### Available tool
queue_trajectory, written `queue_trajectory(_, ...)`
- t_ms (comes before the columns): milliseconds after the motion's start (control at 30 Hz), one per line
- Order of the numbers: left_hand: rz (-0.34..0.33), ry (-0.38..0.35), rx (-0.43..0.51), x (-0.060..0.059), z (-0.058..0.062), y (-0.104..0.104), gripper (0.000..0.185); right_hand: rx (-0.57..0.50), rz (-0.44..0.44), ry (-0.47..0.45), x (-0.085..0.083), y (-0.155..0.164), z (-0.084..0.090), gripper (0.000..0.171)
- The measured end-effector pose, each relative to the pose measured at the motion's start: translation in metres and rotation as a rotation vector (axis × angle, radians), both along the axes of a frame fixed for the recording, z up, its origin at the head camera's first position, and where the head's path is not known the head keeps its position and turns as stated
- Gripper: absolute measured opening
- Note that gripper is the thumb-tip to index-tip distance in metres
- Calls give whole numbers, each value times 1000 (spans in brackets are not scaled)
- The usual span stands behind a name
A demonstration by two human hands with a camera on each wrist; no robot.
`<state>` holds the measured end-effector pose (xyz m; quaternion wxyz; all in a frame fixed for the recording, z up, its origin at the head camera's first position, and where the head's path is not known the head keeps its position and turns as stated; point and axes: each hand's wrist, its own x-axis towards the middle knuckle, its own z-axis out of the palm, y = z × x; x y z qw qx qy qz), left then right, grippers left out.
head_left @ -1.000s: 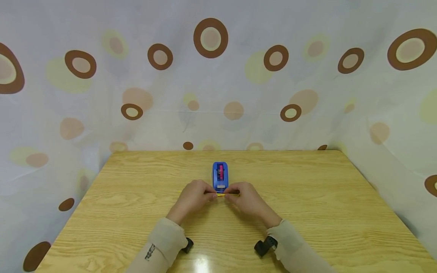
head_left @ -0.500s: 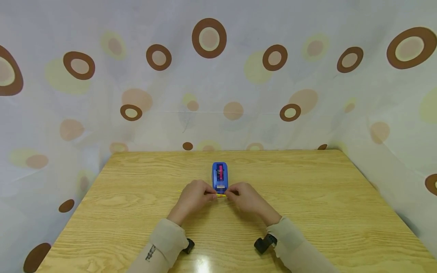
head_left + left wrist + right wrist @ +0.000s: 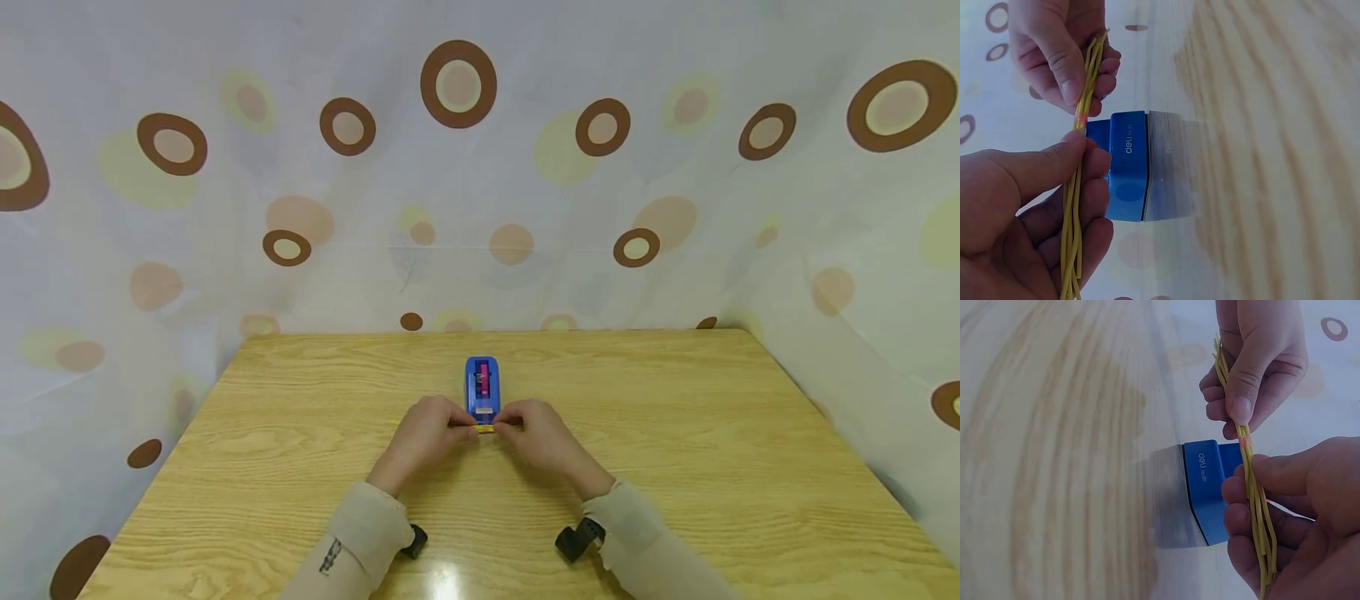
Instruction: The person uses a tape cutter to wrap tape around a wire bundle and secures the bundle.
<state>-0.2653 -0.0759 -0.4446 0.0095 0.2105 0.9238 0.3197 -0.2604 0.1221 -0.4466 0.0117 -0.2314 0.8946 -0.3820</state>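
Both hands pinch a bundle of thin yellow wires (image 3: 485, 428), held crosswise just in front of a blue tape dispenser (image 3: 482, 388). My left hand (image 3: 427, 429) grips it on the left, thumb on top and fingers curled beneath. My right hand (image 3: 542, 433) pinches it a short way to the right. Between the two thumbs, a pinkish-orange band of tape (image 3: 1081, 117) wraps the wires in the left wrist view. Loose wire ends stick out past each hand. A pink roll (image 3: 483, 379) sits inside the dispenser, which has "deli" printed on its end.
The wood-grain table (image 3: 300, 433) spreads out on all sides of the dispenser. Behind it hangs a pale sheet (image 3: 450, 183) with brown and beige circles. Black wrist straps (image 3: 581, 539) sit at the sleeve cuffs.
Both hands stay at nearly the same place. The bundle has turned slightly between the fingers, and its right end, visible beyond the right fingers a second ago, is hidden now in the head view.
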Motion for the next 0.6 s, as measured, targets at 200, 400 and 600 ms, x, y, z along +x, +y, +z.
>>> queue_trajectory(200, -25, -23, -4, 0, -1, 0, 10, -18, -25, 28, 2, -1, -3, 9)
queue_trajectory(400, -43, -17, -33, -1, 0, 0, 19, -37, -68, 40, 3, -3, -2, 7)
queue_trajectory(600, -67, -34, -82, 1, 1, 1, 27, -35, -104, 28, 6, -3, -1, 6)
